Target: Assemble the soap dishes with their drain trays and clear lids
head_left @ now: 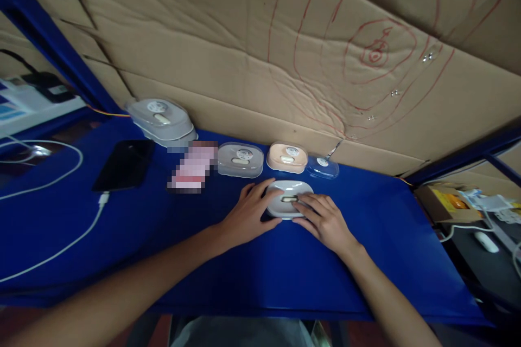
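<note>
A white oval box (287, 195) with a slot in its lid lies on the blue table (228, 260) in front of me. My left hand (248, 214) rests against its left side, fingers spread and curled over the edge. My right hand (323, 219) lies on its right side, fingertips pressing the lid near the slot. Behind it stand a grey box (240, 160), a peach box (287, 157) and a small clear lid (323, 167) in a row.
A stack of clear boxes (161, 119) sits at the back left. A black phone (124, 164) with a white cable (61, 249) lies to the left. A cardboard wall (285, 54) backs the table. Clutter fills the right shelf (472, 211).
</note>
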`<state>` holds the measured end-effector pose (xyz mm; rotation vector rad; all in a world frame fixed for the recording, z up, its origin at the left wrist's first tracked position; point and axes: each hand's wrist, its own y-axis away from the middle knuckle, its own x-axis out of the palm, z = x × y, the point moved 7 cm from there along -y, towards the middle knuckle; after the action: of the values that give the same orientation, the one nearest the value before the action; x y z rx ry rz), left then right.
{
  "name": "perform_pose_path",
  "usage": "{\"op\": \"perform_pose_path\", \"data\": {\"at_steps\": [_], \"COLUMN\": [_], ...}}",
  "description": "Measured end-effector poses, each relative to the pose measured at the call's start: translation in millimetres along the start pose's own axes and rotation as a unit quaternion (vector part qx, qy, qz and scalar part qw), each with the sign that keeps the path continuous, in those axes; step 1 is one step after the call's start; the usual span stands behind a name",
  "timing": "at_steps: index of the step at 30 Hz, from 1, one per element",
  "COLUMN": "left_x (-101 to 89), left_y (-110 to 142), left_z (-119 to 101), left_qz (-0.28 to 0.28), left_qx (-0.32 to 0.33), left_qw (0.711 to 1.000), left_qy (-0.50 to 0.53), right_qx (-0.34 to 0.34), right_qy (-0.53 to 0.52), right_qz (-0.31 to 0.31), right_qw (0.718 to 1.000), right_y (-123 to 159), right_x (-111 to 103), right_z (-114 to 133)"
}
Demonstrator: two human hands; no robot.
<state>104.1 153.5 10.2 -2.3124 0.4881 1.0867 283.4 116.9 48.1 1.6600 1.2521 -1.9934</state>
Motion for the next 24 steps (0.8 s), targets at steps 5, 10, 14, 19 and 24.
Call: {"op": "perform_pose_path", "data": {"at_steps": [5,10,14,19,24], "left_x": [-2.3,-3.7,-0.3,-2.4,-5.4], "left_y": [-0.1,-0.6,-1.0,-2.3,-3.2], "left_z": [-0.7,-1.6,-0.8,-0.2,2.8], "left_qz": [-0.008,-0.01,0.005,0.006,0.016], "left_qx": [-0.003,-0.007,-0.008,-0.006,-0.015], "left_qw": [1.0,1.0,1.0,1.0,1.0], "left_qy": [0.013,0.01,0.009,0.004,-0.005], "right_qx": [0.002,0.035,0.038,0.013,0.028], "right_qy": [-0.039,-0.065,-0.078,-0.068,-0.111], "right_qz": [-0.009,-0.016,0.018,0.027,0.048], "right_qw": [0.999,0.997,0.996,0.997,0.992], "right_y": [3.0,8.1,7.9,2.7,-1.5], "right_x": [-3.7,-10.6,-7.4,-3.8,-2.2], "right_z": [-5.9,-22.5,-24.3,-8.0,-4.1]}}
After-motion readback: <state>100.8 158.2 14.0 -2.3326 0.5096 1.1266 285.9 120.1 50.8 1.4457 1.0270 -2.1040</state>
